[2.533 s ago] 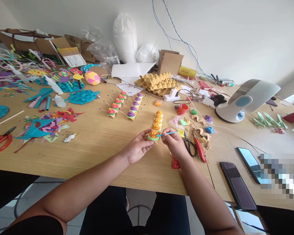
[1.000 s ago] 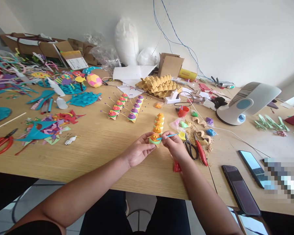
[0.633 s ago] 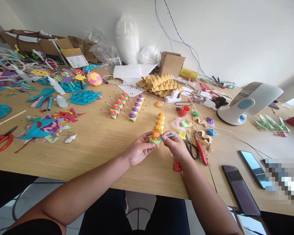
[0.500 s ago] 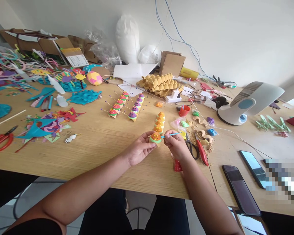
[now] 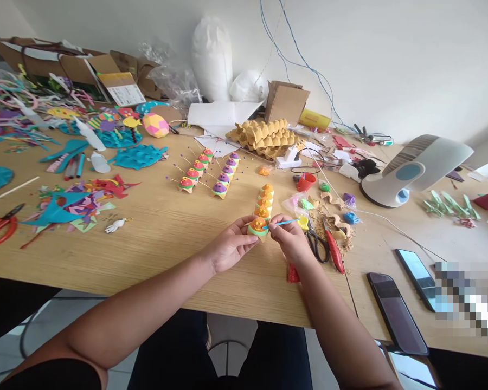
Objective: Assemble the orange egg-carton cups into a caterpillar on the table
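Observation:
My left hand [image 5: 231, 246] is closed on the near end of an orange egg-carton caterpillar [image 5: 264, 203], thumb in front and fingers behind. Its front bump bears a small smiling face above a green band. Pinched in my right hand [image 5: 291, 241] is a thin blue modelling tool [image 5: 284, 222], its tip against the right side of that face. Farther back stand a red egg-carton caterpillar [image 5: 193, 173] and a purple one [image 5: 225, 174], both with thin sticks poking out at the sides.
Black-handled scissors [image 5: 318, 246] and a red-handled cutter [image 5: 335, 250] lie right of my right hand. Behind are a red cup [image 5: 306, 181] and stacked egg trays [image 5: 264, 135]. A white fan [image 5: 410, 168] and phones [image 5: 396, 311] are at right, paper scraps [image 5: 77, 206] at left.
The blue tool's tip has moved left, from beside the orange bump onto its face. My left hand keeps its hold, and the whole view has shifted slightly.

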`<state>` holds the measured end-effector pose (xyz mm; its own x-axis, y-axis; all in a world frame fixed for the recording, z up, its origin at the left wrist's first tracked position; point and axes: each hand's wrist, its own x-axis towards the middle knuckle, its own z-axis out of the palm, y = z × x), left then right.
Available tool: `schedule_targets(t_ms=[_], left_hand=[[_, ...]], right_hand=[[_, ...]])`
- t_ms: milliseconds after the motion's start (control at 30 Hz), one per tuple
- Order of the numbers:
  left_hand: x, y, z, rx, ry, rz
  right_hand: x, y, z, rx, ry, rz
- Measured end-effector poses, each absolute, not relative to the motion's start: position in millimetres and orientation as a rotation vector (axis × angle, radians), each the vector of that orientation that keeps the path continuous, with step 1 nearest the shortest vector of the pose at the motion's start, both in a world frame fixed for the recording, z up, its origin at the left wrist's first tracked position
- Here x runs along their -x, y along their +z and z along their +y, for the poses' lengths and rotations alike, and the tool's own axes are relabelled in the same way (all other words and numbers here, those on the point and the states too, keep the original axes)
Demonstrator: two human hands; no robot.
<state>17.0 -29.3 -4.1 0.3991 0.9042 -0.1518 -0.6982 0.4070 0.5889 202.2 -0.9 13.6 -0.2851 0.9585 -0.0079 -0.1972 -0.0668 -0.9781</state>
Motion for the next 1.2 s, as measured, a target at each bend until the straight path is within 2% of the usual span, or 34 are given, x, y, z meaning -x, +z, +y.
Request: schedule_targets(t_ms=[633,1200], left_hand=[[-17.5,0.4,-30.7,-0.455,1.065,0.498],[-17.4,-6.1,-29.4,-0.466,1.062,0.494]], right_hand=[[-199.5,16.2,-4.0,0.968,1.406,-1.292],[-204.3,11.9,0.2,0.849,1.508,-1.144]])
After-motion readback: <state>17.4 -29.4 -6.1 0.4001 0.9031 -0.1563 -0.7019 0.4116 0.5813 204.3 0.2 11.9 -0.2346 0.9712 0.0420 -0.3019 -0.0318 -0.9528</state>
